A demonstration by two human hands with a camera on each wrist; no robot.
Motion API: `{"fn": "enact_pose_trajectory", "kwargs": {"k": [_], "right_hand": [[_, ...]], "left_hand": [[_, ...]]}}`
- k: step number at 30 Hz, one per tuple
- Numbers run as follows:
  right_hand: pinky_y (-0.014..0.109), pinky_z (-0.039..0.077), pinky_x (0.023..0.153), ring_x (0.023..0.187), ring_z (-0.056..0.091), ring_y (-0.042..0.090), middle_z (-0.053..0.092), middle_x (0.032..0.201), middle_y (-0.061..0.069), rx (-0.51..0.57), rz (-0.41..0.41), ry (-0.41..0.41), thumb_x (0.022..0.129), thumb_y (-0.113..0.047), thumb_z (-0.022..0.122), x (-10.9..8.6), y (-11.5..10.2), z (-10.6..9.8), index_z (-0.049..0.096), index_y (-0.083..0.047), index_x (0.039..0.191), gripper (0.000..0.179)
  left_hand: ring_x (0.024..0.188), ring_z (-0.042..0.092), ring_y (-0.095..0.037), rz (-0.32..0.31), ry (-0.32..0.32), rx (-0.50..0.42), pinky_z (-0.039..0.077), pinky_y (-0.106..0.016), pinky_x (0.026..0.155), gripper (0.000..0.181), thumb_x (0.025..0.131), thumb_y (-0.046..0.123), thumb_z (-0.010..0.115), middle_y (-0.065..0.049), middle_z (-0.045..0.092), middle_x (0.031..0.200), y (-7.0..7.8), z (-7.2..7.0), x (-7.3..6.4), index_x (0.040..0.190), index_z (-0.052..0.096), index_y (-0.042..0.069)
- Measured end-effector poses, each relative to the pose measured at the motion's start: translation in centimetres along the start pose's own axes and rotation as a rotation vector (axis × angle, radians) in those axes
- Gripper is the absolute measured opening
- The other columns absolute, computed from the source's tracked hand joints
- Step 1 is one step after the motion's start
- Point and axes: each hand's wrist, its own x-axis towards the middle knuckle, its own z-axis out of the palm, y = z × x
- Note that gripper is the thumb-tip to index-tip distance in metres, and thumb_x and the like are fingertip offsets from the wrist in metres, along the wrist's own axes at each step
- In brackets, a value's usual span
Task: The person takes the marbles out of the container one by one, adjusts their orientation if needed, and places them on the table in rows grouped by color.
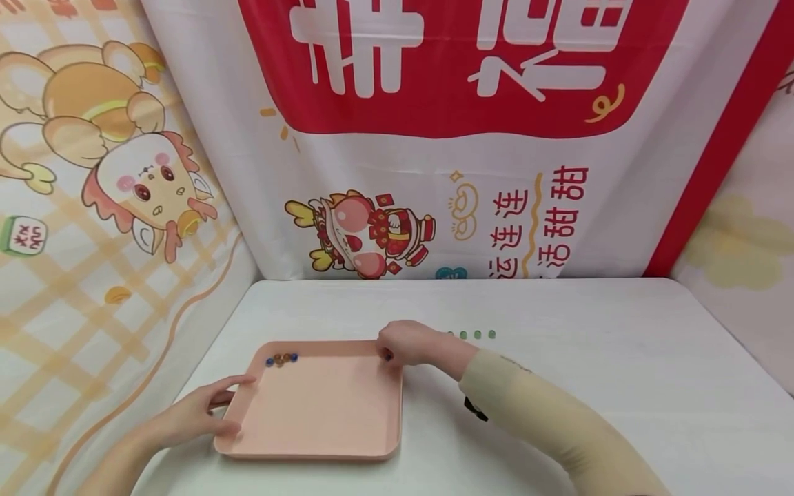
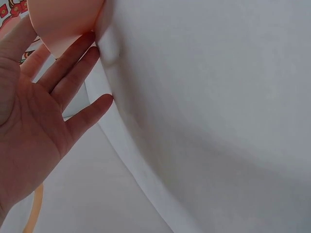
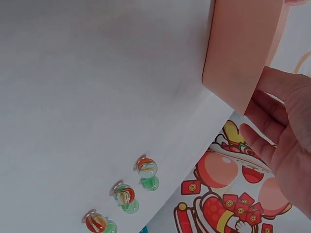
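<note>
A shallow pink tray [image 1: 322, 406] lies on the white table. My left hand [image 1: 198, 411] grips its left edge, with thumb and forefinger over the rim; in the left wrist view, other fingers touch the outer wall. At the far right corner, my right hand [image 1: 406, 342] curls over the rim, a dark blue marble [image 1: 388, 357] at its fingertips. In the right wrist view, the tray wall [image 3: 238, 53] partly hides those fingers. Blue marbles [image 1: 294, 358] and brown marbles [image 1: 279, 359] cluster in the tray's far left corner.
Green marbles [image 1: 477, 335] line the table to the right of the tray. Beside them, in the right wrist view, lie clear marbles with orange-red swirls [image 3: 146, 167]. A printed cloth [image 1: 372, 165] hangs behind the table, and another patterned cloth [image 1: 93, 275] stands at the left.
</note>
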Motion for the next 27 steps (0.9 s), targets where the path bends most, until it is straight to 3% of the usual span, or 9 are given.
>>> {"fn": "enact_pose_trajectory", "kwargs": {"k": [11, 16, 20, 22, 27], "right_hand": [[0.021, 0.043, 0.062, 0.065, 0.05, 0.011, 0.054, 0.065, -0.006, -0.088, -0.016, -0.008, 0.089, -0.015, 0.073, -0.04, -0.26, 0.29, 0.071, -0.017, 0.078, 0.011], [0.02, 0.043, 0.063, 0.067, 0.051, 0.011, 0.055, 0.067, -0.006, -0.102, -0.009, -0.011, 0.089, -0.014, 0.072, 0.04, -0.36, 0.23, 0.073, -0.016, 0.081, 0.008], [0.02, 0.044, 0.064, 0.07, 0.051, 0.011, 0.055, 0.071, -0.005, -0.092, 0.02, -0.017, 0.089, -0.014, 0.073, 0.04, -0.46, 0.15, 0.073, -0.017, 0.084, 0.006], [0.02, 0.044, 0.064, 0.071, 0.051, 0.012, 0.055, 0.071, -0.004, -0.084, 0.025, -0.02, 0.089, -0.014, 0.073, 0.06, -0.4, 0.14, 0.072, -0.017, 0.083, 0.007], [0.021, 0.043, 0.062, 0.068, 0.05, 0.011, 0.055, 0.069, -0.005, -0.132, 0.01, -0.018, 0.09, -0.017, 0.072, 0.11, -0.47, 0.36, 0.071, -0.018, 0.082, 0.008]], "left_hand": [[0.111, 0.058, -0.012, 0.003, 0.001, 0.01, 0.043, -0.026, 0.088, 0.08, 0.081, 0.021, 0.079, -0.028, 0.053, 0.132, 0.13, 0.02, -0.05, 0.144, 0.037, -0.004], [0.11, 0.059, -0.011, 0.01, -0.001, 0.002, 0.042, -0.022, 0.087, 0.079, 0.082, 0.019, 0.079, -0.028, 0.053, 0.132, 0.15, 0.02, 0.01, 0.144, 0.037, -0.004], [0.11, 0.059, -0.013, 0.01, -0.004, 0.003, 0.044, -0.04, 0.092, 0.078, 0.083, 0.019, 0.078, -0.028, 0.053, 0.132, 0.3, 0.04, 0.03, 0.144, 0.036, -0.005], [0.11, 0.059, -0.013, 0.009, -0.004, 0.005, 0.044, -0.043, 0.092, 0.078, 0.083, 0.019, 0.078, -0.028, 0.052, 0.132, 0.3, 0.03, 0.03, 0.144, 0.036, -0.005], [0.111, 0.058, -0.011, 0.016, -0.004, 0.008, 0.045, -0.035, 0.09, 0.079, 0.082, 0.019, 0.078, -0.028, 0.052, 0.133, 0.17, -0.02, 0.0, 0.144, 0.036, -0.004]]}}
